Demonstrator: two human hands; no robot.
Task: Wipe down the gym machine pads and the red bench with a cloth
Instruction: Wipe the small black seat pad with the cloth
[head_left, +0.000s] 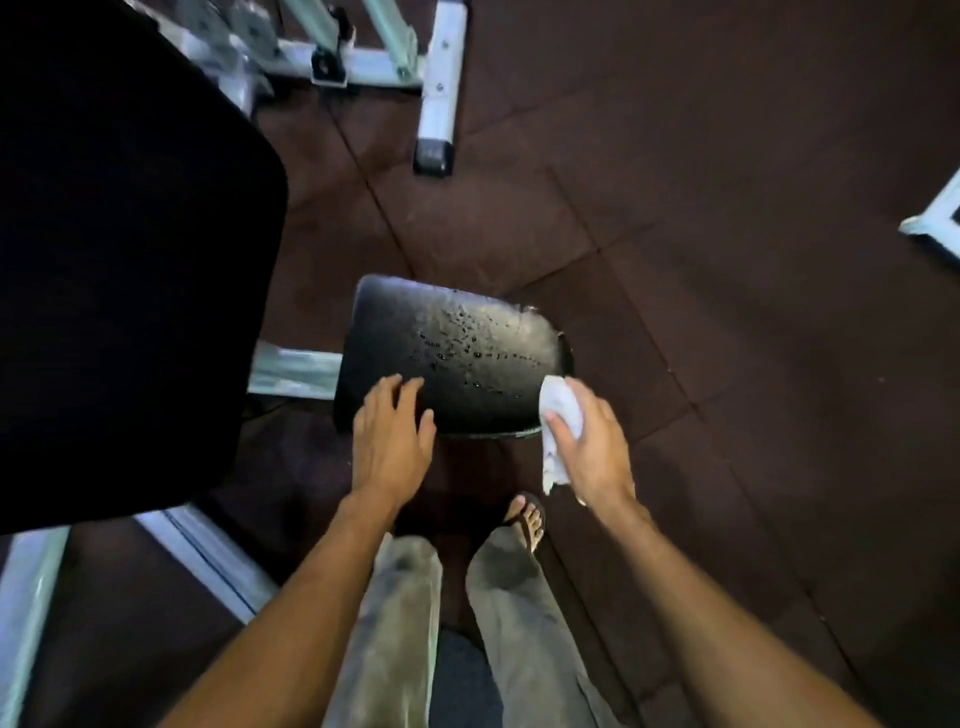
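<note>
A small black seat pad (457, 353) of a gym machine sits in the middle of the view, its top beaded with water drops. My left hand (392, 441) rests with straight fingers on the pad's near left edge. My right hand (584, 441) grips a bunched white cloth (558, 415) at the pad's near right corner, one end of the cloth hanging down below the hand. A large black back pad (119, 260) fills the left side, close to the camera. No red bench is in view.
White machine frame bars (436, 88) stand at the top, another bar (208, 556) runs low on the left, and a white frame corner (935, 218) shows at the right edge. Dark rubber floor tiles (727, 312) spread to the right. My legs and a sandalled foot (527, 525) stand below the pad.
</note>
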